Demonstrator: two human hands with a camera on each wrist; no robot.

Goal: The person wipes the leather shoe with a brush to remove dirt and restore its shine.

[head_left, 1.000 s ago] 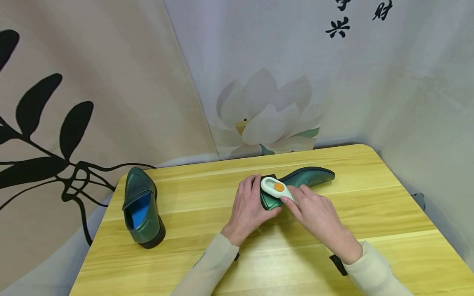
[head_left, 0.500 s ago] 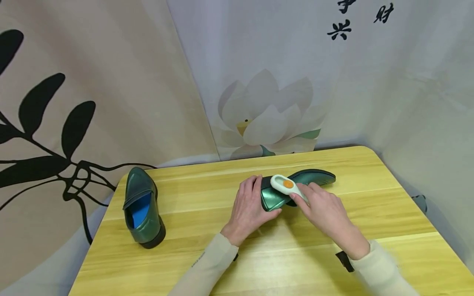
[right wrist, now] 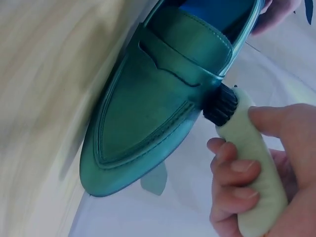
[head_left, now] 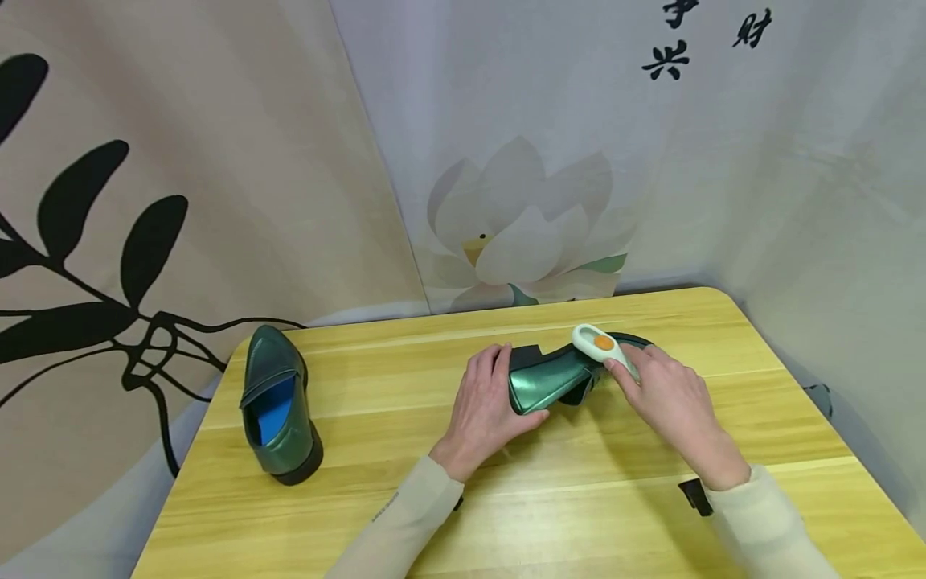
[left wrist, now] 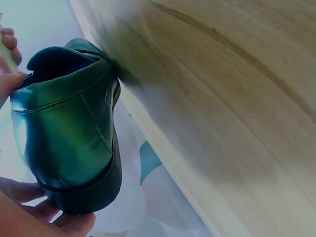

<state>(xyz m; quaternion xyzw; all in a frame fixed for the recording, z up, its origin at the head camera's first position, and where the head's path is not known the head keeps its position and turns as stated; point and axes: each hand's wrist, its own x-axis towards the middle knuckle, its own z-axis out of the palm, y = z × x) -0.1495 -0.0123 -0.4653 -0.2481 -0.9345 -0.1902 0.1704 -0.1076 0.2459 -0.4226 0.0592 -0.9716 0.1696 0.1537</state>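
A shiny green loafer (head_left: 546, 384) lies on its side, its dark sole turned toward the back of the table. My left hand (head_left: 486, 402) grips it by the heel, the thumb on the upper rim and the fingers under the black heel block (left wrist: 91, 197). In my right hand (head_left: 676, 402) is a pale shoe brush (right wrist: 254, 168) with an orange spot on its back. Its dark bristles (right wrist: 220, 104) meet the loafer's side beside the strap, as the right wrist view shows. Much of the toe is hidden behind brush and hand in the head view.
The matching green loafer (head_left: 289, 430), with a blue insole (head_left: 272, 412), stands upright at the table's left side. Under both shoes is a light wood table (head_left: 405, 378). Behind its back edge hangs a printed curtain (head_left: 304, 161).
My right hand has slid the brush rightward along the shoe's side, from the heel toward the toe. The left hand keeps its grip on the heel, nearly still.
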